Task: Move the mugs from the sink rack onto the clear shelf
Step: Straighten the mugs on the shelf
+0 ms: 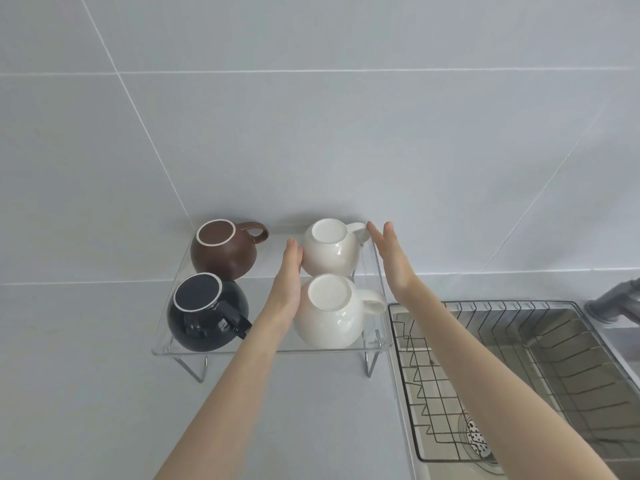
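Left fingers [292, 251] straight and pressed together, flat hand, tips touching or just beside the left side of the rear white mug [330, 249]; cannot tell if real contact. Right fingers [384, 237] also straight, slightly spread, one tip at the rear white mug's handle, the others just past the shelf's right rim. Neither hand grips anything. Left hand [287, 285] stands edge-on in the gap between the two mug columns, heel close to the front white mug [329, 313]. Right hand [394, 261] edge-on above the right edge of the clear shelf [379, 271], palm facing left.

Four mugs sit upside down on the clear shelf, two by two: brown mug [225, 249] rear left, handle pointing right; black mug [206, 311] front left, handle toward front right; rear white mug rear right; front white mug front right, handle right, reaching the shelf's right rim. White mugs nearly touch each other. Little free room on the shelf: only the centre lane, taken by the left hand. Shelf stands on wire legs, back edge near the wall.

Grey counter [86, 375] open in front and left of the shelf. Grey tiled wall [311, 133] behind. Just right of the shelf, the sink [588, 341] with the black wire sink rack [485, 375] in it, no mugs visible there; drain strainer [476, 439] below. Grey faucet [609, 303], blurred, at far right.

Both forearms bare, reaching forward from the bottom, right forearm crossing over the rack's left part.
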Tool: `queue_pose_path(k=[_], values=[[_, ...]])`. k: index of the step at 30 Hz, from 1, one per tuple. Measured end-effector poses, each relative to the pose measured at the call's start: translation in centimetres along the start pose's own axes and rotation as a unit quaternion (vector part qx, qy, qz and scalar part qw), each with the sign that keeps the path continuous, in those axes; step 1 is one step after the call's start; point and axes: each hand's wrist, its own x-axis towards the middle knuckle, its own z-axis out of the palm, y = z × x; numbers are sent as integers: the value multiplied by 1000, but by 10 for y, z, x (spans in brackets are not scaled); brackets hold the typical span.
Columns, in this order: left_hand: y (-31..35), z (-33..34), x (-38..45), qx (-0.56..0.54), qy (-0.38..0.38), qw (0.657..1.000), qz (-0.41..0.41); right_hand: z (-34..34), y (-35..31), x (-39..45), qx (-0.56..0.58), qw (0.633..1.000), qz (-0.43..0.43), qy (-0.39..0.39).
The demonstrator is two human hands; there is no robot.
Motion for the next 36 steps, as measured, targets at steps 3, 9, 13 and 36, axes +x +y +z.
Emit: queue_pose_path(k=[3,9,13,36], values=[[1,-3,6,-4,-2,1000,13,-3,5,-8,0,1000,-5,-10],[9,-8,14,25,18,999,23,-7,19,-20,13,1000,5,-16],[8,-9,16,39,22,999,10,-4,18,-23,15,1000,11,-16],[19,-146,3,65,159,985,-16,141,-65,27,-63,989,33,-129]])
